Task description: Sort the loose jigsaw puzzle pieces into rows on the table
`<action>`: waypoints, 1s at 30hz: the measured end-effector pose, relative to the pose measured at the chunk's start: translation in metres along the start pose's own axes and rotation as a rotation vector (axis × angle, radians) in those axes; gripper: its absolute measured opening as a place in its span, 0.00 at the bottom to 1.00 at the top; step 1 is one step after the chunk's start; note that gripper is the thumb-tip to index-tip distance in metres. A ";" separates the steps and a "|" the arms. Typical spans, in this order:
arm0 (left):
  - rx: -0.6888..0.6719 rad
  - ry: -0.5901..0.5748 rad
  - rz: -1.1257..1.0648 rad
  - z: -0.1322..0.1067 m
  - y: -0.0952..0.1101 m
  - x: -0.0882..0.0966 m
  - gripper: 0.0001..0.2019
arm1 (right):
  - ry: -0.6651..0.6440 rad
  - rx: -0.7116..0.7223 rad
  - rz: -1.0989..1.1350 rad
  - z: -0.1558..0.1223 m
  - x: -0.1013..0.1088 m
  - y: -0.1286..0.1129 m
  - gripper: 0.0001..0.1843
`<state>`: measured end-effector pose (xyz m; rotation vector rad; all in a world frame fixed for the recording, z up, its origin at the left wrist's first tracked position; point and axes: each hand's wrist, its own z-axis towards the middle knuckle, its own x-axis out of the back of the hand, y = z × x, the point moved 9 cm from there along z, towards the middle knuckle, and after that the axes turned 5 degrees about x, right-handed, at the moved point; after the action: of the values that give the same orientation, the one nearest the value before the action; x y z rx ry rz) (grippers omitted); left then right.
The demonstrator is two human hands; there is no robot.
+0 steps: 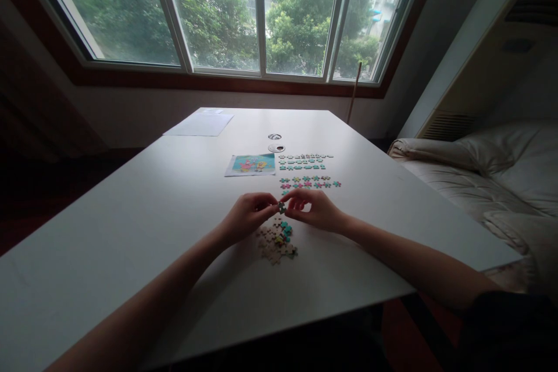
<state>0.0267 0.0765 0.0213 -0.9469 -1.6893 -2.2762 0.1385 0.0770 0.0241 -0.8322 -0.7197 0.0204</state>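
Between the fingertips of both hands is a small dark-looking jigsaw piece (282,207), raised over the table. My left hand (250,213) pinches it from the left side, while my right hand (314,209) has thumb and forefinger closed at its right edge. Just below them lies a loose pile of jigsaw pieces (274,244), many with the plain beige back up, some teal or yellow. Beyond my right hand, several rows of sorted jigsaw pieces (307,179) lie spread out, teal, pink and yellow. Left of those rows lies a coloured reference picture (253,164).
The white table (174,232) runs toward a window. White paper (200,124) lies at its far left corner. Two small round items (276,148) sit past the picture. At the right stands a cushioned sofa (462,171); a thin stick (354,93) leans behind the table.
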 end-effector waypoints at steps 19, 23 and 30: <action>0.025 -0.050 -0.099 0.002 -0.005 -0.004 0.11 | 0.006 0.212 -0.311 -0.004 0.006 -0.022 0.13; 0.030 -0.049 -0.108 0.002 -0.006 -0.004 0.12 | 0.037 0.210 -0.341 -0.003 0.011 -0.021 0.12; 0.042 -0.014 -0.105 0.001 -0.006 0.002 0.11 | 0.212 0.119 -0.340 -0.002 0.039 -0.004 0.13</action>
<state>0.0232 0.0801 0.0177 -0.8883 -1.8266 -2.2929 0.1683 0.0838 0.0485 -0.5799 -0.6451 -0.3230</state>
